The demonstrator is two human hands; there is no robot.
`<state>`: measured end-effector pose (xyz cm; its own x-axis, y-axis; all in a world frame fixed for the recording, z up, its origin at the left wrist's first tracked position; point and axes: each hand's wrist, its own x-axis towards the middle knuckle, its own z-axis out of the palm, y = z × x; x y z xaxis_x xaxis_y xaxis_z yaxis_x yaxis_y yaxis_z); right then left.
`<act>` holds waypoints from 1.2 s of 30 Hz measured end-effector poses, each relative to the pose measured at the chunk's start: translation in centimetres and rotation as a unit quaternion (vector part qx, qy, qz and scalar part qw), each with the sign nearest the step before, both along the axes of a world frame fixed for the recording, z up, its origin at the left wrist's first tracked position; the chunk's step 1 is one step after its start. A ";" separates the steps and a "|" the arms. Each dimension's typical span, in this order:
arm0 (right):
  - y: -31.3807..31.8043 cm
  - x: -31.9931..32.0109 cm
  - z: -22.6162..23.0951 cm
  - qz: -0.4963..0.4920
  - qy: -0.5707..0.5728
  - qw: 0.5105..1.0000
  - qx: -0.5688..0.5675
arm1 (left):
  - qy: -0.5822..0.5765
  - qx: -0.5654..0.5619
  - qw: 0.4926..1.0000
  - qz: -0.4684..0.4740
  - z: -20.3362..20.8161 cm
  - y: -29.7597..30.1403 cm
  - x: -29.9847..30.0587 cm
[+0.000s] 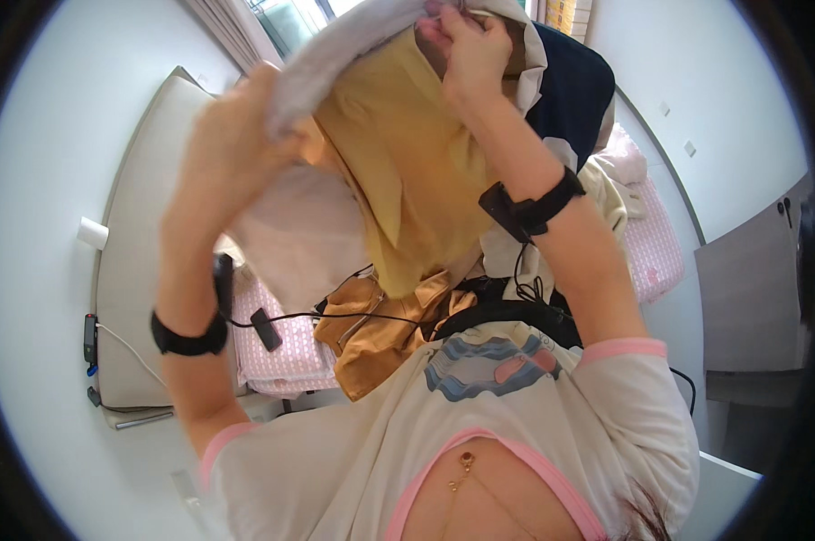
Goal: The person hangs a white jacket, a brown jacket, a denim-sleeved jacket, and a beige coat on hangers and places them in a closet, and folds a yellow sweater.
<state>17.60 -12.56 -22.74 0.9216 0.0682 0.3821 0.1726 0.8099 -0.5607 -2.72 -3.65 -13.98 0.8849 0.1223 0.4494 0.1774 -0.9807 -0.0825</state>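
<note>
Raised in front of me hangs a large colour-block garment (403, 153), with mustard-yellow, off-white and navy parts; it looks like a jacket, though its folds hide the full shape. My right hand (475, 54) pinches its upper edge near the top of the view. At the left, my left hand (232, 135) is closed round the pale edge, blurred by motion. Below the garment, an orange-brown piece of clothing (371, 329) lies crumpled on the bed. Each forearm wears a black strap (188, 334) with a small device and cable.
A bed with pink patterned bedding (286, 347) lies under the clothes. Its beige padded headboard (141, 261) stands along the left wall. More cream clothing (606, 194) lies at the right. A black cable (335, 316) runs across in front of me. A grey cabinet (755, 288) stands far right.
</note>
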 end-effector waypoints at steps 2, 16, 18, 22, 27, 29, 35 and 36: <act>-0.1 1.3 0.1 0.130 0.046 0.989 0.057 | 0.035 -0.111 0.991 -0.068 -3.0 -1.1 -0.4; -3.5 -0.5 4.2 0.427 -0.094 0.894 0.096 | -0.211 -0.028 0.977 0.018 -8.5 4.2 3.7; -4.0 -0.9 5.9 0.369 -0.047 0.928 0.031 | -0.223 0.015 0.974 0.017 -7.8 4.2 4.3; -4.4 -0.9 6.7 0.390 0.004 0.920 -0.017 | -0.247 0.006 0.959 -0.140 -6.2 3.6 5.5; -5.3 -0.9 7.3 0.438 0.052 0.897 -0.029 | -0.153 -0.046 0.983 -0.090 -5.9 4.4 7.2; -5.6 -0.5 7.3 0.430 0.058 0.900 -0.044 | -0.132 -0.075 0.985 -0.084 -5.8 4.4 7.2; -8.8 -2.6 8.2 0.458 -0.155 0.822 -0.302 | -0.201 -0.042 0.977 -0.061 -4.3 6.3 5.9; -9.8 -1.6 8.2 0.455 -0.153 0.823 -0.305 | -0.212 -0.044 0.974 -0.067 -3.7 6.3 5.6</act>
<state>16.03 -22.40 -14.59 0.2499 0.9416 0.2257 -0.1405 0.2659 -0.9537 2.85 2.69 -17.68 0.6324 0.0731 0.7712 0.0472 -0.9973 0.0558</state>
